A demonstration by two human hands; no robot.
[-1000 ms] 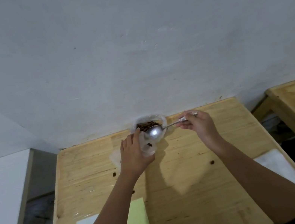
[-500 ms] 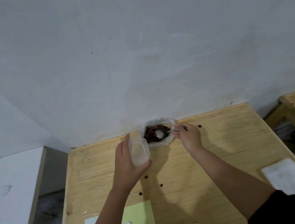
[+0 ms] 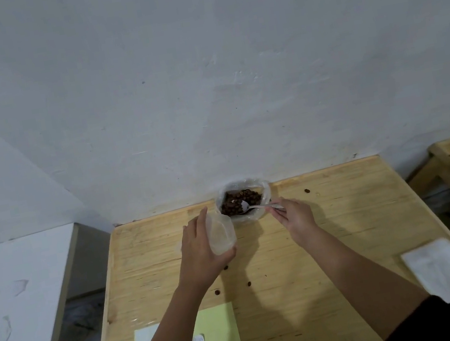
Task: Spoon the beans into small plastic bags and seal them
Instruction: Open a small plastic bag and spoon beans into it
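A bare white wall (image 3: 202,84) backs a wooden table (image 3: 347,224), and the work goes on at its far edge. The beans (image 3: 241,199) sit there in an open big bag (image 3: 265,190) pushed up against the wall.

A second ago the spoon (image 3: 254,208) was held over the small bag, right beside the beans. Since then the right hand (image 3: 295,218) has swung it back, and its bowl now dips into the near right side of the heap. The fingers pinch the handle end. The left hand (image 3: 199,253) has drawn the small bag (image 3: 221,235) a little toward the person and grips it upright, fingers and thumb wrapped round it, just beside the big bag. I take this as the reload for another scoop, so filling is under way and sealing has not begun.

The small bag looks pale and cloudy, its mouth held open toward the spoon. I cannot make out beans inside it, so it seems far from full. Loose beans (image 3: 307,191) lie scattered on the table. A yellow sheet (image 3: 220,336) lies near the front edge.
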